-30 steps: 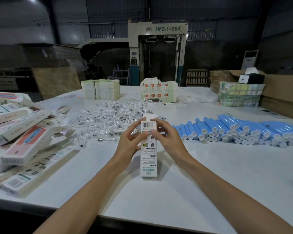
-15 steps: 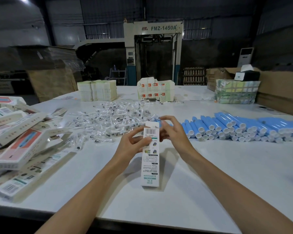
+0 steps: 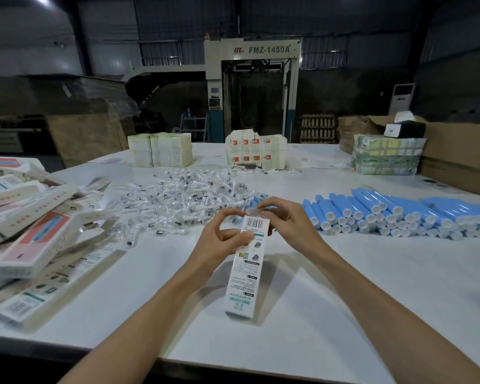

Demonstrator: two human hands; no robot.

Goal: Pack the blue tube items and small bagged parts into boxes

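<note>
Box [image 3: 244,275] top held between left hand [image 3: 220,241] and right hand [image 3: 290,225]

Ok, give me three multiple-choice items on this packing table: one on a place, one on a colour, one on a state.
1. Seen from the person, where do the blue tubes lie from the white box?
A. To its right
B. To its left
C. Inside it

2. The tubes' end caps are:
A. Red
B. Black
C. White

3. The white box is:
A. Lying untouched
B. Held by both hands
C. Held by one hand alone

Answers:
1 A: the tubes are heaped on the table right of the box.
2 C: every cap that shows is white.
3 B: the left hand grips its side and the right hand pinches its top flap.
</note>
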